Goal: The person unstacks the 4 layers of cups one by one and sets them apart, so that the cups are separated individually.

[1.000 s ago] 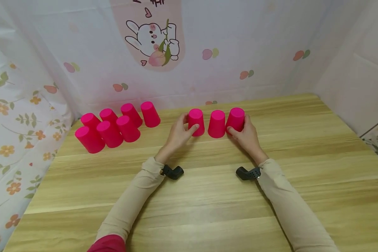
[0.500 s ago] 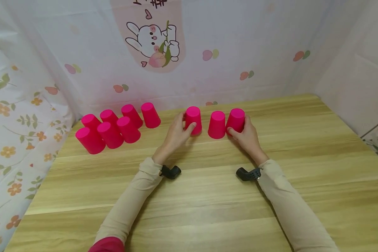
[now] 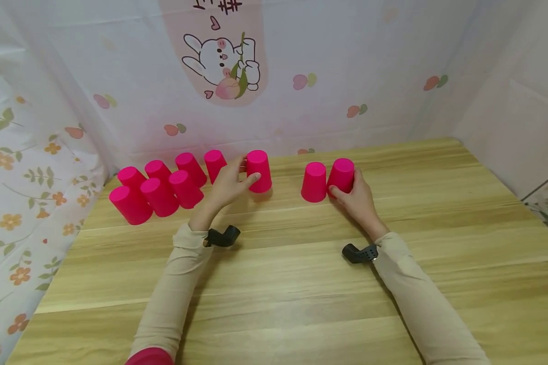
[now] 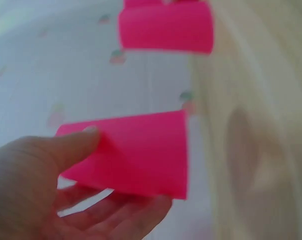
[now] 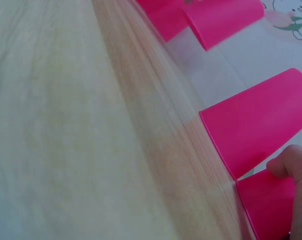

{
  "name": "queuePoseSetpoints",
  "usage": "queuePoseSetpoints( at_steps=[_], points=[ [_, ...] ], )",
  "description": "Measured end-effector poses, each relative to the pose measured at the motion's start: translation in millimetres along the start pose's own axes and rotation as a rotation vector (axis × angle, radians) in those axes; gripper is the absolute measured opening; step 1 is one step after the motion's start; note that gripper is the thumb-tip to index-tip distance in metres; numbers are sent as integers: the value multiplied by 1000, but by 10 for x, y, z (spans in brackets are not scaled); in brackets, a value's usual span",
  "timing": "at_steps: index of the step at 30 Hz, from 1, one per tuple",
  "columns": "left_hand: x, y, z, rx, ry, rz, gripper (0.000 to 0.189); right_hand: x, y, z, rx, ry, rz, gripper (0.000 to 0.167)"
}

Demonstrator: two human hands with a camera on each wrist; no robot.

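Observation:
My left hand [image 3: 227, 186] holds an upside-down bright pink plastic cup [image 3: 259, 171], thumb on the near side and fingers round the left. The left wrist view shows this cup [image 4: 141, 155] raised off the tabletop, its shadow apart from its rim. To the right, my right hand [image 3: 360, 198] grips another upside-down pink cup [image 3: 340, 173] that stands on the table. A third pink cup [image 3: 313, 183] stands upside down just left of it; in the right wrist view that middle cup [image 5: 261, 120] nearly meets the gripped cup [image 5: 266, 205] at the rim.
Several more upside-down pink cups [image 3: 159, 197] stand in two rows at the table's back left. My left hand partly covers the rightmost one [image 3: 213, 162]. A printed white curtain [image 3: 329, 101] hangs behind the wooden table [image 3: 283, 299]. Each wrist wears a black camera mount [image 3: 360, 253].
My left hand has carried its cup leftward, away from the middle cup and toward the group at the left. The right hand and its cup have stayed in place.

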State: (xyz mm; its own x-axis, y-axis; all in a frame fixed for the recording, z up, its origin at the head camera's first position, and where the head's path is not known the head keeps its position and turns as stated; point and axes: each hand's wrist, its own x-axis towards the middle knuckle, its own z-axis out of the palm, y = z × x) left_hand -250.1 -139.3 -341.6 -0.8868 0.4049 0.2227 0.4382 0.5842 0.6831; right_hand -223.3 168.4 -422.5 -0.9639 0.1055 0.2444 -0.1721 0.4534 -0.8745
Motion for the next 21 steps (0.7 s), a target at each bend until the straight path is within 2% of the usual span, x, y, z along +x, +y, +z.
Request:
queuePoseSetpoints(
  at_steps=[5,8,15,21],
  points=[
    [-55,-64,-236,4,-27,-75,57,-5,-2,-12,-8,-2,-5,59],
    [-83,-83,-327,3,-28,-95,57,-9,1,-12,-10,-4,-4,59],
    [-136,-100,-468,22,-25,-155,55,-4,-8,-9,-17,-5,-7,59],
    [-148,-130,-533,79,-79,-175,64,-1,-9,-12,-18,-7,-8,59]
  ],
)
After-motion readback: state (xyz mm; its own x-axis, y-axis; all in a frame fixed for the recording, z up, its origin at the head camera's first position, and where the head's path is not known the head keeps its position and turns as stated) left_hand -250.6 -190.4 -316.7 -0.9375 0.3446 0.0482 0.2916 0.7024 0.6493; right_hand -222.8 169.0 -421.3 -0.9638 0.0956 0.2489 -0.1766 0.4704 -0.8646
